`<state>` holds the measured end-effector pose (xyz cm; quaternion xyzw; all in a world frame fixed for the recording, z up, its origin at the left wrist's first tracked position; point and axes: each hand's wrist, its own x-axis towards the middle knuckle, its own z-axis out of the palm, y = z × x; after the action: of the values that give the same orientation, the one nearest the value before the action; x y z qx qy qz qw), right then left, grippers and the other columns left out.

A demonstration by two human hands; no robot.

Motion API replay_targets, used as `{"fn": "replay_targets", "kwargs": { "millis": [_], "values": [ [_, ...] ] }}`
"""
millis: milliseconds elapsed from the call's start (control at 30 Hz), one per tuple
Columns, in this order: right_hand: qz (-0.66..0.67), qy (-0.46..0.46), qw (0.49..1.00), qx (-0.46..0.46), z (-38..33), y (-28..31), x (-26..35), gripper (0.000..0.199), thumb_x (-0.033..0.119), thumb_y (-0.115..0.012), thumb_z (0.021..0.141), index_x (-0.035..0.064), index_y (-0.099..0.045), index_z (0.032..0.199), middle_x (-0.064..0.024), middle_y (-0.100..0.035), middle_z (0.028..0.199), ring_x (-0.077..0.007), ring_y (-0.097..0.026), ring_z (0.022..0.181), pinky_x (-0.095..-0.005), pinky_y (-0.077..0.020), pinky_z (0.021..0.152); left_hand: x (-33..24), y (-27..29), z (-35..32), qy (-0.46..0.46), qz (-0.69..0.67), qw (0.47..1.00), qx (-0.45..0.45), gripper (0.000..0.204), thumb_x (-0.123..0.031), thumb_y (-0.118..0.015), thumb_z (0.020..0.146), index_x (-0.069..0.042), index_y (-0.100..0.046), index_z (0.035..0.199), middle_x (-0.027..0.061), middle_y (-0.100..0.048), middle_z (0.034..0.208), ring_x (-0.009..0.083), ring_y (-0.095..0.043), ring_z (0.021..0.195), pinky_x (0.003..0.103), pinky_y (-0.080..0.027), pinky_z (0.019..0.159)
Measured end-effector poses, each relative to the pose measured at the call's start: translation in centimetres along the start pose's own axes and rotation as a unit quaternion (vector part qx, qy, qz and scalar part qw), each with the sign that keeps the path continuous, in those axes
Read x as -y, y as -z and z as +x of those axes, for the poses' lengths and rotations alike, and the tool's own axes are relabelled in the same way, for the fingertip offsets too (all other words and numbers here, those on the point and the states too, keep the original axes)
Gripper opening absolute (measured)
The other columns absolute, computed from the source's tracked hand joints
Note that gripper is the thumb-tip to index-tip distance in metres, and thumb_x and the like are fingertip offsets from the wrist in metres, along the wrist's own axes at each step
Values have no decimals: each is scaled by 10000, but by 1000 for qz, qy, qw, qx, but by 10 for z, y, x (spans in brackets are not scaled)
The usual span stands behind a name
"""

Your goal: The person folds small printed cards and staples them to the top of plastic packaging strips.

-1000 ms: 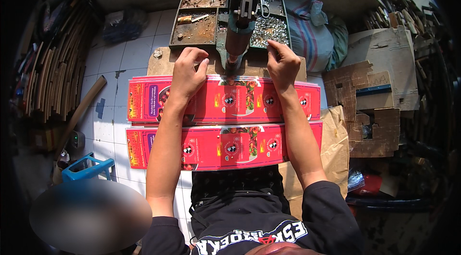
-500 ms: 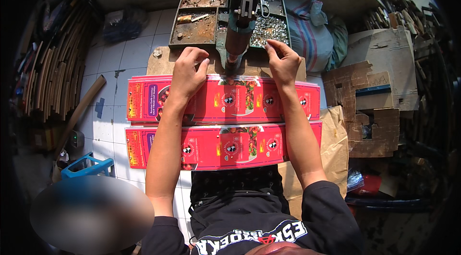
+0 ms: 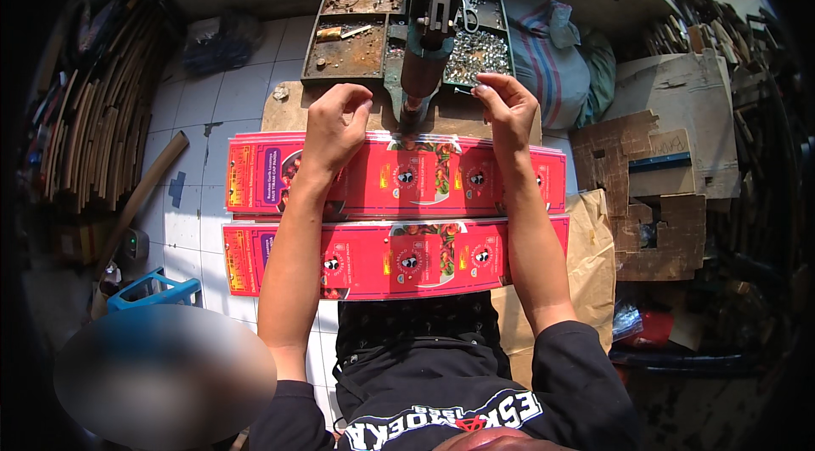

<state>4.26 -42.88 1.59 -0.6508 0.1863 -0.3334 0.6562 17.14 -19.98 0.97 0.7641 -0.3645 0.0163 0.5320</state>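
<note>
My left hand [image 3: 337,124] is closed, thumb against curled fingers, left of the hand press [image 3: 422,64]; whatever it may hold is hidden. On the press's other side, my right hand [image 3: 507,107] pinches a small shiny metal piece [image 3: 463,92] that juts toward the press. Just beyond that hand, a compartment of the dark metal tray holds many small silver metal pieces [image 3: 471,59]. Under my forearms lie two stacks of long red printed card strips, a far stack [image 3: 373,183] and a near stack [image 3: 373,268].
A wooden board [image 3: 284,115] lies under the press. Left are stacked cardboard sheets [image 3: 110,103], a cardboard tube [image 3: 148,179] and a blue stool [image 3: 153,290]. Right are a striped sack [image 3: 543,60], brown paper [image 3: 586,256] and cut cardboard [image 3: 662,239].
My right hand has turned slightly, its fingers drawing back from the tray with a small shiny metal piece now showing at the fingertips. My left hand has barely moved.
</note>
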Motion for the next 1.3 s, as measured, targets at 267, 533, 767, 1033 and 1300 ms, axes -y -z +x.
{"fn": "replay_targets", "kwargs": {
  "millis": [267, 533, 767, 1033, 1300],
  "values": [
    [4, 55, 985, 165, -18, -2, 6, 182, -66, -560, 766, -44, -667, 911, -60, -674, 813, -101, -640, 757, -223, -510, 705, -20, 3, -4, -11, -102, 985, 142, 187, -58, -710, 842, 24, -685, 1009, 69, -715, 829, 113, -679, 799, 235, -533, 678],
    [59, -27, 947, 315, -19, -9, 4, 187, -67, -594, 777, -65, -658, 952, -98, -686, 898, -140, -671, 852, -266, -547, 793, -23, 0, -13, 18, -184, 946, 265, 229, 9, -709, 830, 26, -681, 1056, 102, -705, 990, 147, -684, 908, 288, -562, 816],
    [83, -48, 929, 358, -19, -11, 0, 243, -94, -572, 797, -69, -631, 1031, -105, -685, 983, -161, -673, 928, -289, -540, 863, -27, 4, -9, -44, -147, 959, 238, 184, 11, -700, 839, 11, -700, 1022, 100, -722, 901, 144, -694, 860, 275, -554, 777],
    [93, -46, 933, 344, -22, -18, 1, 231, -102, -609, 832, -37, -622, 1053, -74, -673, 959, -132, -666, 897, -241, -531, 737, -24, -2, -9, -48, -182, 965, 180, 153, 16, -716, 821, 21, -696, 973, 116, -724, 937, 157, -700, 883, 288, -559, 772],
    [87, -43, 933, 347, -22, -18, -2, 257, -102, -578, 849, -66, -595, 1102, -109, -672, 1028, -182, -674, 977, -300, -544, 895, -23, 0, -7, -94, -176, 968, 155, 166, 52, -726, 782, 4, -702, 940, 101, -709, 911, 173, -696, 853, 288, -564, 746]
  ]
}}
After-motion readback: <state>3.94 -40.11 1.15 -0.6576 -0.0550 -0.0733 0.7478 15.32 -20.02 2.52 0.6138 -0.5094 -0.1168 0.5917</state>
